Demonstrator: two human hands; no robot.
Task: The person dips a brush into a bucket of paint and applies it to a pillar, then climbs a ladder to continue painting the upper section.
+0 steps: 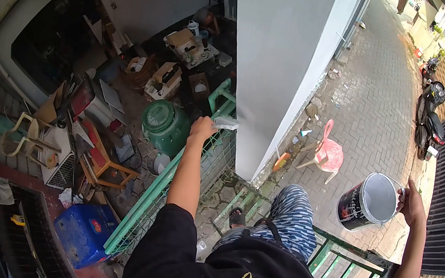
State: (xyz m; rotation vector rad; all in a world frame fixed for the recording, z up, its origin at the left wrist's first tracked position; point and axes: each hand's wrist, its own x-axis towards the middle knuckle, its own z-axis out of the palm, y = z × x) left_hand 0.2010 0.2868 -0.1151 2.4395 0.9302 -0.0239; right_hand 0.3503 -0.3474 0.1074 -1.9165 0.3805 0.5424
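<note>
My left hand (202,129) is closed around a small pale, flat thing (226,123) whose kind I cannot tell. It reaches over the green railing (165,179), and the pale thing overlaps the lower edge of the tall white pillar (277,47). Off to the right, my right hand (412,202) grips a dark paint bucket (354,210) at its rim and handle. The bucket is tilted so that its grey-white inside shows. My sandalled foot (237,218) is on green slats below.
A green lidded barrel (163,122) stands just beyond the railing. Behind it is cluttered furniture, with a wooden chair (106,157) and a blue box (84,233) at lower left. A pink plastic chair (330,155) and a parked motorbike (431,119) stand on the paved lane (376,77).
</note>
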